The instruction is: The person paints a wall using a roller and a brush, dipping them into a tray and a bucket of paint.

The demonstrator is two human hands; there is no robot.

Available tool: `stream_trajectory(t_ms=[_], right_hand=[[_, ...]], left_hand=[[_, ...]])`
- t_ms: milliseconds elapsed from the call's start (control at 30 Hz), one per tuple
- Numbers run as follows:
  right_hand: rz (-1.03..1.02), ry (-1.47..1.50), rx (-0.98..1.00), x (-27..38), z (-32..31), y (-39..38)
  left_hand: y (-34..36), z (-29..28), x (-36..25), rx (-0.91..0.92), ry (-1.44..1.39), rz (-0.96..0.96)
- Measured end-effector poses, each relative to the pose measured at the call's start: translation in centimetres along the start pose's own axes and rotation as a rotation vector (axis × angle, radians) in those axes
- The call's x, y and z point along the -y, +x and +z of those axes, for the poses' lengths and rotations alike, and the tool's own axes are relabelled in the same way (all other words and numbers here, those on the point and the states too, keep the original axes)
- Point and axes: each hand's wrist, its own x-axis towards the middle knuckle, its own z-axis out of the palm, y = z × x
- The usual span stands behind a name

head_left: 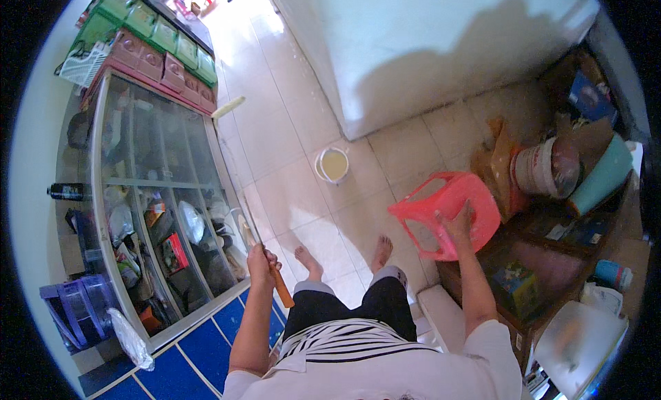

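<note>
My left hand (pixel 262 265) is wrapped round the orange handle (pixel 283 290) of a slim tool. Its far part runs up beside the cabinet's edge, and I cannot make out its kind. A red plastic stool (pixel 484 207), tilted on its side with legs to the left, is gripped by my right hand (pixel 460 228) at its underside. On the tiled floor ahead of my bare feet stands a white bucket (pixel 332 166) with pale yellowish liquid in it. Farther off, a pale yellowish cylinder (pixel 228 107) like a paint roller sleeve lies at the cabinet's foot.
A glass-fronted cabinet (pixel 162 186) full of goods stands at left, with green and brown plastic boxes (pixel 165 35) beyond it. A white wall (pixel 413 48) juts in ahead. At right are a wooden shelf (pixel 482 276), a tub (pixel 544 167) and cardboard. Blue tiles (pixel 206 355) lie near left.
</note>
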Motion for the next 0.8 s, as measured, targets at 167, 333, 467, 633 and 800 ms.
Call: stream_trajectory(t_ms=[167,333,467,633,800], right_hand=[[-0.235,-0.127,0.061,19.6,0.1,-14.6],[-0.434,0.002,0.306,38.6,2.9,-27.5],[-0.786,-0.379,0.231,47.9,10.5,-29.4],[-1.200,-0.351,0.192,57.3,21.2,-26.8],[-1.161,-0.495,0.407,71.3,26.4,-23.9]], left_hand=[[3.2,-7.9,-8.6,0.086,0.023,0.033],[6.7,-16.7,-17.3,0.104,0.073,0.100],[10.2,-22.6,-23.9,0.121,0.035,0.143],[14.8,-27.1,-30.9,0.091,-0.017,0.203],[20.0,-28.7,-37.0,0.051,-0.059,0.250]])
